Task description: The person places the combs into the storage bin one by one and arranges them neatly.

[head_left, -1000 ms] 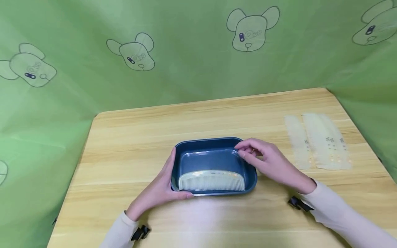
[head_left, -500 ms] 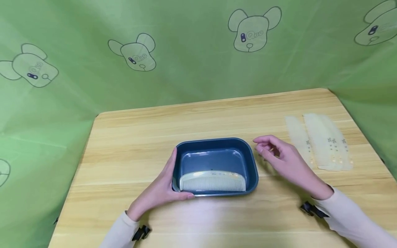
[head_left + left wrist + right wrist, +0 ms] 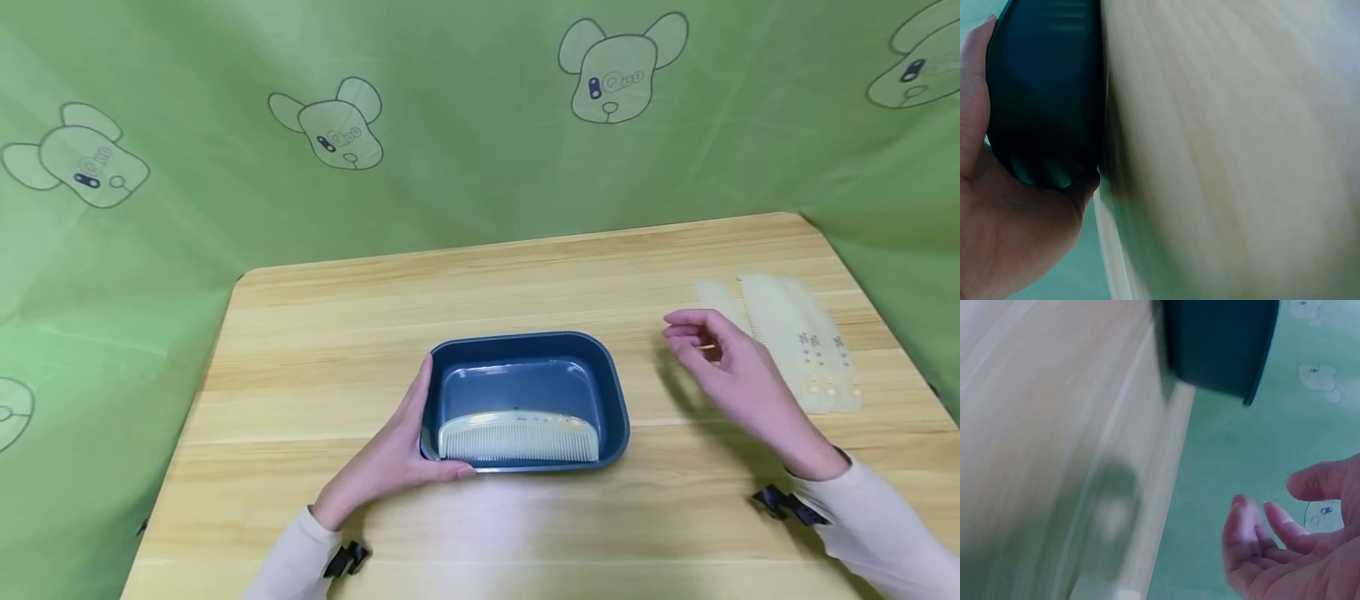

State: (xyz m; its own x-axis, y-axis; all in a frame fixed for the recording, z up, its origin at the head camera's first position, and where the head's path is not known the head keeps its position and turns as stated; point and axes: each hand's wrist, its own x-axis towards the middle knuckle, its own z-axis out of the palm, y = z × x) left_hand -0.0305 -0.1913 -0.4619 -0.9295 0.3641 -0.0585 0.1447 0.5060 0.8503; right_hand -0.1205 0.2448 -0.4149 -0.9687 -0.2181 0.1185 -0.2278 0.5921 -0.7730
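Observation:
A dark blue rectangular tray (image 3: 525, 337) with rounded corners stands near the middle of the table in the head view. My left hand (image 3: 390, 446) grips its left end, thumb along the near wall and fingers up the left side. Inside, along the near wall, lies a pale, translucent comb (image 3: 517, 437) with its teeth toward me. My right hand (image 3: 731, 367) is over the table to the right of the tray, fingers loosely bent and holding nothing. It partly covers a pale comb (image 3: 716, 293). In the right wrist view, the thumb and fingertips are apart, below the tray's end.
Several more pale combs (image 3: 798, 350) lie side by side on the right of the wooden table (image 3: 337, 333), with small printed marks. Green cloth (image 3: 465, 183) with bear-head drawings hangs behind and at both sides of the table.
My right hand has moved right, from over the tray's right end to beside the loose combs. The left hand, tray and comb inside have stayed in place.

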